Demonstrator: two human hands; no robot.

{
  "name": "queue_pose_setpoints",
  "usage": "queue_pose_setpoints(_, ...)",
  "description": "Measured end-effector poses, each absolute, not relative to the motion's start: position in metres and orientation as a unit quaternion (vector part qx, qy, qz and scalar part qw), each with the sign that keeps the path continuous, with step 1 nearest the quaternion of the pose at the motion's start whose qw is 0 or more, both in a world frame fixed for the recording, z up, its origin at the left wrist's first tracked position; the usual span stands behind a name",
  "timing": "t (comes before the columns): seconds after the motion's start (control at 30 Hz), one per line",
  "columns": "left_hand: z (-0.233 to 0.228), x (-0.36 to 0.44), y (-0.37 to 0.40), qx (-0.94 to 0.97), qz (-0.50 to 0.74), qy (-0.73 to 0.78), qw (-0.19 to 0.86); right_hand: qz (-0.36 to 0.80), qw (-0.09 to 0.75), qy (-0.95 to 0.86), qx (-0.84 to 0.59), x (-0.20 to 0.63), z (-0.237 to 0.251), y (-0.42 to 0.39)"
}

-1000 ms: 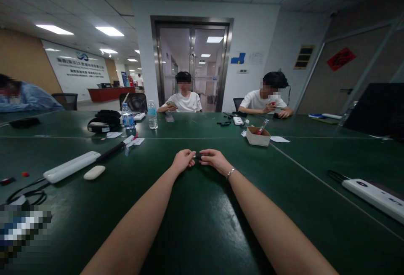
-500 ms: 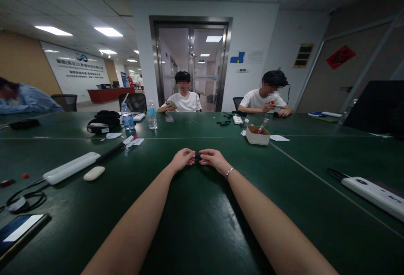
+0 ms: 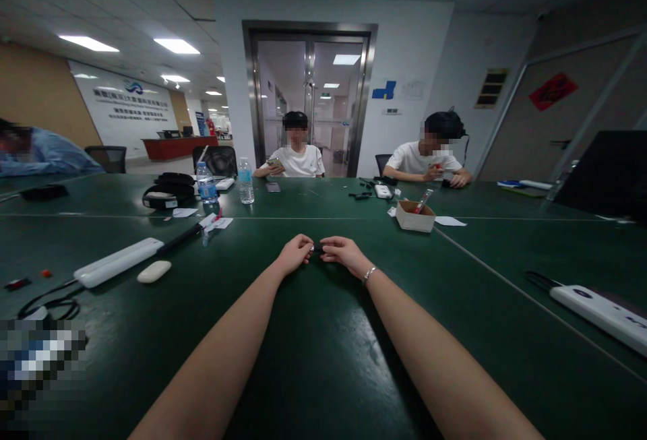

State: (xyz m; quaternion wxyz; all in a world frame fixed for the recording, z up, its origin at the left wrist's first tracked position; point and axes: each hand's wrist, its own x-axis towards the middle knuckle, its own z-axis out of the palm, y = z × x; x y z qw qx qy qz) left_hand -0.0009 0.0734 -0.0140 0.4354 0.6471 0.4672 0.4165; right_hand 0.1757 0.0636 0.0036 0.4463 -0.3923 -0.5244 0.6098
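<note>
Both of my arms reach forward over the dark green table (image 3: 313, 359). My left hand (image 3: 296, 253) pinches one end of a small black object (image 3: 318, 248), near a bit that looks silvery. On the other end of it, my right hand (image 3: 344, 255) is closed with fingertips and thumb, a silver bracelet on its wrist. The object is held between the two hands, and its kind is too small to make out. Fingers cover much of it.
To the left lie a white power strip (image 3: 118, 261), a white oval case (image 3: 154, 271) and a looped black cable. Beyond stand two water bottles (image 3: 246, 184). A small open box (image 3: 415, 216) sits ahead right. A white device (image 3: 599, 312) lies far right. Two people sit opposite.
The view has shifted slightly, so the surroundings sit a little further right. My hands stay closed on the small black object in nearly the same pose.
</note>
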Motion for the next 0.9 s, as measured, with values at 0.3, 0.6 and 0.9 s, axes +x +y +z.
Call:
queue_pose_setpoints(0.3, -0.008, 0.0, 0.065, 0.633, 0.455, 0.418, 0.465, 0.606, 0.451, -0.514, -0.408, 0.175, 0.001, 0.066)
queue_pose_setpoints(0.6, -0.006, 0.002, 0.061, 0.654, 0.442, 0.419, 0.449, 0.61, 0.454, -0.505, -0.409, 0.175, -0.001, 0.069)
queue_pose_setpoints(0.9, -0.01, 0.0, 0.068, 0.672, 0.413, 0.453, 0.416, 0.599, 0.439, -0.565, -0.359, 0.18, -0.002, 0.068)
